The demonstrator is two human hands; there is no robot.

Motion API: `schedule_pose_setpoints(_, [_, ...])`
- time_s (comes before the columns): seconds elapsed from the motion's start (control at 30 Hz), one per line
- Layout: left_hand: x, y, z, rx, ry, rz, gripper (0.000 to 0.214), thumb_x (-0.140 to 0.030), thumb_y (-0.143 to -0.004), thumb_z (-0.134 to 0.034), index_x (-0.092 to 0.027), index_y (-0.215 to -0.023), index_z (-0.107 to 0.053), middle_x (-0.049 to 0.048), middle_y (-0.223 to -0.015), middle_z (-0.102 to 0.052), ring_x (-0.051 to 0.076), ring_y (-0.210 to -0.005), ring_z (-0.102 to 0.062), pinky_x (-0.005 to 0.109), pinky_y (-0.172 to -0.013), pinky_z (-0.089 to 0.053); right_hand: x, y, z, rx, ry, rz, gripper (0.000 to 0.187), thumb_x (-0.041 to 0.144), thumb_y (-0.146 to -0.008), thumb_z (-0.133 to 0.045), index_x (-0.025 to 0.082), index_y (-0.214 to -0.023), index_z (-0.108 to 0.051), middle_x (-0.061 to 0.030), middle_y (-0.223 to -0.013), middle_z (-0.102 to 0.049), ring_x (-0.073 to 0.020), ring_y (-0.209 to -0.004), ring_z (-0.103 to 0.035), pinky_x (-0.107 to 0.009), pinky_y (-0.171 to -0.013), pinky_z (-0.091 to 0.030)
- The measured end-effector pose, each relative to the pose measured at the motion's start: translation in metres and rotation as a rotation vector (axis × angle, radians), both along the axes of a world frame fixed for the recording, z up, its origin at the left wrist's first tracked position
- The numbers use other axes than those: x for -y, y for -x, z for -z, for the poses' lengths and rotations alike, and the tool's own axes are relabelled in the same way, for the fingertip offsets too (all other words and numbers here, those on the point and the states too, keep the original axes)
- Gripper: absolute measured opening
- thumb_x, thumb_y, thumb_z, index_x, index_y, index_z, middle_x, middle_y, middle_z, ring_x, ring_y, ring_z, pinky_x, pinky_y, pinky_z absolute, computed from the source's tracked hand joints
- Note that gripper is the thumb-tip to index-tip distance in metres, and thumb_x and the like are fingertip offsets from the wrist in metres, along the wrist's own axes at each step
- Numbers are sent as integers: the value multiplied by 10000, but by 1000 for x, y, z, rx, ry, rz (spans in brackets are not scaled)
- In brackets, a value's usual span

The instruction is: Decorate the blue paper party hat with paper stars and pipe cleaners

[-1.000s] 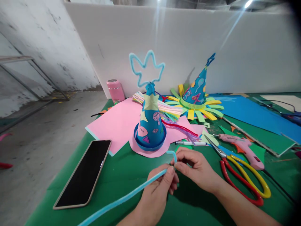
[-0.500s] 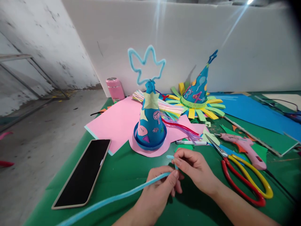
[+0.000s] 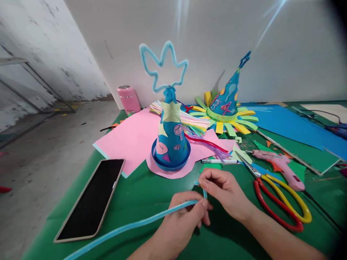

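A light blue pipe cleaner (image 3: 135, 224) runs from the lower left up to my hands. My left hand (image 3: 185, 213) pinches it between thumb and fingers near its bent end. Just to the right, my right hand (image 3: 223, 193) is closed on the short bent end, with a small tip showing beyond the fingers. Behind my hands stands a blue paper cone hat (image 3: 176, 144) with stickers, pale yellow stars and a dark blue rim, on a pink paper piece (image 3: 170, 174). A light blue pipe cleaner crown shape (image 3: 164, 65) rises from its top.
A phone (image 3: 90, 200) lies at left. Scissors (image 3: 279, 202), a pink glue gun (image 3: 280, 166) and a pen (image 3: 219, 161) lie at right. Farther back are a second cone hat (image 3: 226, 101), bundled pipe cleaners (image 3: 193, 121), pink paper (image 3: 127, 137), blue sheets (image 3: 292, 124) and a pink bottle (image 3: 128, 100).
The view has shifted slightly. The pipe cleaner's short end, held in my right hand, now stands more upright, and less of its tip shows. Both hands keep their hold.
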State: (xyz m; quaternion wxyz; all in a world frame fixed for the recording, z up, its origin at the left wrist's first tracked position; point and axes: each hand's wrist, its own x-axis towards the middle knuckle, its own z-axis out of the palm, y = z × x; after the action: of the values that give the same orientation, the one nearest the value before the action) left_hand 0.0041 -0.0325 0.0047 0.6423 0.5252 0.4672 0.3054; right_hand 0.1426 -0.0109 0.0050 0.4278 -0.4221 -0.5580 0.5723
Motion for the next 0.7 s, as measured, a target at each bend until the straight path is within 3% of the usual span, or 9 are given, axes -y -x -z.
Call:
schedule_pose_setpoints(0.4, [0, 5, 11, 377, 274, 120, 234, -327, -718, -588, -117, -625, -630, 10, -479, -554, 74, -433, -474, 189, -443, -326, 2, 0, -2, -156, 63, -32, 228, 310, -750, -600, 154, -608, -514, 34, -575, -448, -73, -544, -383, -192, -518, -339])
schedule_pose_setpoints(0.6, [-3, 5, 7, 237, 171, 87, 229, -298, -731, -565, -115, -610, -633, 5, -456, -554, 69, -428, -457, 186, -452, -335, -3, -4, 0, -154, 84, -36, 203, 319, -753, -599, 145, -657, -558, 40, -568, -443, -59, -517, -362, -178, -493, -311])
schedule_pose_setpoints(0.7, [-3, 6, 3, 159, 109, 138, 226, -264, -741, -539, -114, -607, -643, 12, -467, -569, 66, -434, -442, 181, -458, -333, -7, -3, 4, -143, 163, -88, 227, 344, -794, -541, 134, -747, -612, 20, -607, -477, -60, -525, -382, -177, -475, -298])
